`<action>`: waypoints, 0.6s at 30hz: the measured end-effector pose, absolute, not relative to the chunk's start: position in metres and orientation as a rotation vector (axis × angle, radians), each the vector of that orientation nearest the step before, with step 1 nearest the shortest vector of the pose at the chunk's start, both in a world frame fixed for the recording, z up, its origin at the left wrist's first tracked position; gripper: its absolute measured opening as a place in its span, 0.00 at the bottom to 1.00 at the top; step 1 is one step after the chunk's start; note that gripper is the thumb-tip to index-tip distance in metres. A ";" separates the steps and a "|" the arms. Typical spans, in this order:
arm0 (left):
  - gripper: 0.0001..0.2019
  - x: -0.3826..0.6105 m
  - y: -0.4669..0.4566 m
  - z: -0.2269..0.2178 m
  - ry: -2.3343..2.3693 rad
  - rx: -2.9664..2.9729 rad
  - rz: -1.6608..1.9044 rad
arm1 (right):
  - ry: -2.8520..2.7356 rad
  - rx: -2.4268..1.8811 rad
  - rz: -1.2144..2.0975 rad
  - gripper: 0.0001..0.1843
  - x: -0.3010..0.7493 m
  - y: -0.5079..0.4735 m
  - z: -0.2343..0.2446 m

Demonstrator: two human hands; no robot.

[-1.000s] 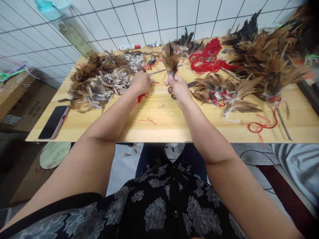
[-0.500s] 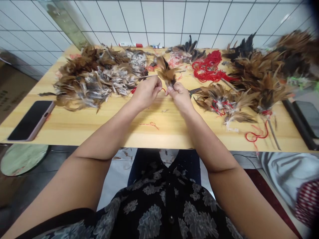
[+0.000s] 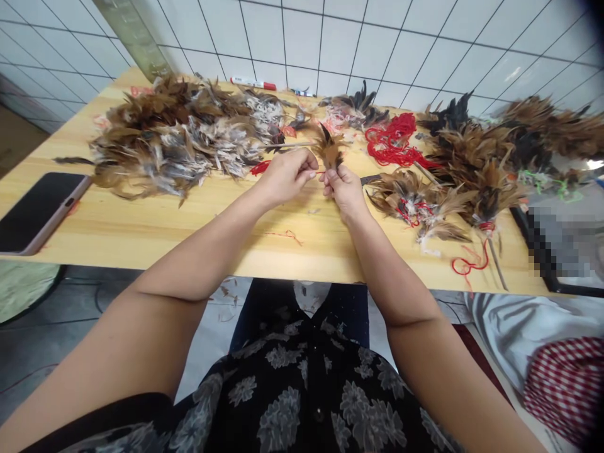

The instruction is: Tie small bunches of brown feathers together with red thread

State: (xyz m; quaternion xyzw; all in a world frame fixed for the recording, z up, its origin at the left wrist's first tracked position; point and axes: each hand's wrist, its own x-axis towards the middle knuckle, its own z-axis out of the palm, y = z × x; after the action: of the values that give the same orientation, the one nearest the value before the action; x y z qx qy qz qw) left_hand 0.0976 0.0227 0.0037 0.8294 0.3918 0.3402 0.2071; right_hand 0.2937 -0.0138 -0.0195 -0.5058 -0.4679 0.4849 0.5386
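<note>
Above the wooden table point(image 3: 155, 226), my right hand point(image 3: 345, 189) is closed round the base of a small bundle of brown feathers point(image 3: 328, 148) that stands upright from its fingers. My left hand point(image 3: 285, 175) is pinched close beside it, on a thin red string point(image 3: 317, 171) that runs between the two hands. A thin stick point(image 3: 283, 145) lies just behind my left hand. A big heap of loose brown and grey feathers point(image 3: 174, 141) lies to the left of my hands.
A phone point(image 3: 35, 211) lies at the table's left edge. A tangle of red cord point(image 3: 394, 139), tied feather bundles point(image 3: 415, 198) and finished feather dusters point(image 3: 500, 145) lie to the right. Markers point(image 3: 252, 83) lie by the tiled wall. Another person's clothing point(image 3: 557, 365) shows at bottom right.
My left hand came away from the feather heap and met my right hand at the bundle. The view shifted left and down.
</note>
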 end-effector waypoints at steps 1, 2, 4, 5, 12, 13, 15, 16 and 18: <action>0.08 0.097 0.023 0.003 1.091 2.317 0.926 | -1.121 -1.233 1.116 0.20 0.296 -0.012 -0.020; 0.07 0.096 0.024 0.003 1.096 2.330 0.899 | -1.146 -1.275 1.062 0.20 0.298 -0.009 -0.021; 0.04 0.094 0.024 0.004 1.124 2.373 0.844 | -1.252 -1.394 0.889 0.21 0.305 -0.005 -0.023; 0.03 0.094 0.023 0.005 1.137 2.402 0.815 | -1.333 -1.466 0.774 0.21 0.308 -0.004 -0.023; 0.05 0.099 0.010 0.006 1.034 2.636 0.805 | -1.791 -1.945 0.198 0.15 0.310 -0.021 0.000; 0.06 0.100 0.007 0.005 1.003 2.664 0.822 | -1.849 -1.985 0.176 0.17 0.307 -0.025 0.004; 0.08 0.102 0.004 0.004 0.948 2.720 0.854 | -1.970 -2.035 0.139 0.20 0.302 -0.032 0.012; 0.09 0.102 0.003 0.003 0.930 2.753 0.868 | -2.026 -2.043 0.122 0.21 0.300 -0.035 0.016; 0.11 0.101 0.005 0.004 0.915 2.808 0.892 | -2.126 -2.022 0.091 0.23 0.298 -0.039 0.021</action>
State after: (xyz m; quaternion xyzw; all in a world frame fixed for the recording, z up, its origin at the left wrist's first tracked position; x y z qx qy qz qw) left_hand 0.1010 0.0051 0.0035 0.9098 0.2964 0.2892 0.0285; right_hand 0.2981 -0.0389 0.0209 -0.6852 -0.7204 0.0308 0.1027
